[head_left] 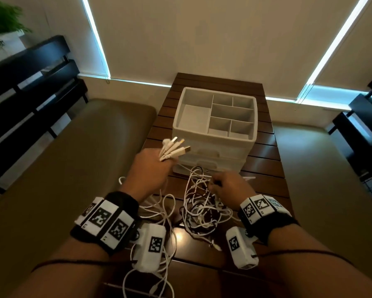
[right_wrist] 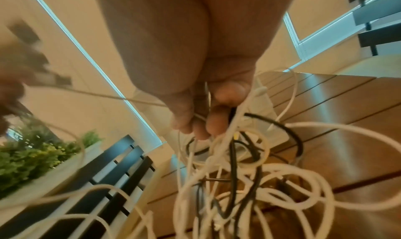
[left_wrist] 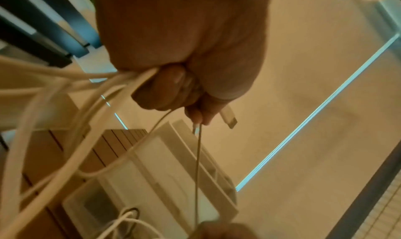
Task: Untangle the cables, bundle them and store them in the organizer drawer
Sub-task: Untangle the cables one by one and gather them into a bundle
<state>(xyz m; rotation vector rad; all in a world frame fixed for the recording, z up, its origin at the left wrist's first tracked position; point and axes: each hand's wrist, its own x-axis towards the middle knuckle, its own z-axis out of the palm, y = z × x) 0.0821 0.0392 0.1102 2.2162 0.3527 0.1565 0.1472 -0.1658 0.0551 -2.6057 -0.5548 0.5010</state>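
My left hand (head_left: 153,166) is fisted round a bunch of white cable ends; their plugs (head_left: 174,147) fan out above the knuckles, in front of the white organizer (head_left: 215,117). In the left wrist view the curled fingers (left_wrist: 173,91) clamp several white cords, with a USB plug (left_wrist: 228,117) poking out. My right hand (head_left: 228,186) pinches strands at the top of the tangle of white and black cables (head_left: 202,209) on the wooden table (head_left: 264,168). The right wrist view shows fingertips (right_wrist: 201,124) closed on thin white cords above the tangle (right_wrist: 238,174). The organizer's drawers (head_left: 211,160) look closed.
The organizer's top tray has several empty compartments (head_left: 230,112). Tan seat cushions (head_left: 73,158) flank the slatted table on both sides. Black slatted chair backs (head_left: 30,82) stand at the left and right, with a green plant (head_left: 2,20) at the far left. Window blinds lie behind.
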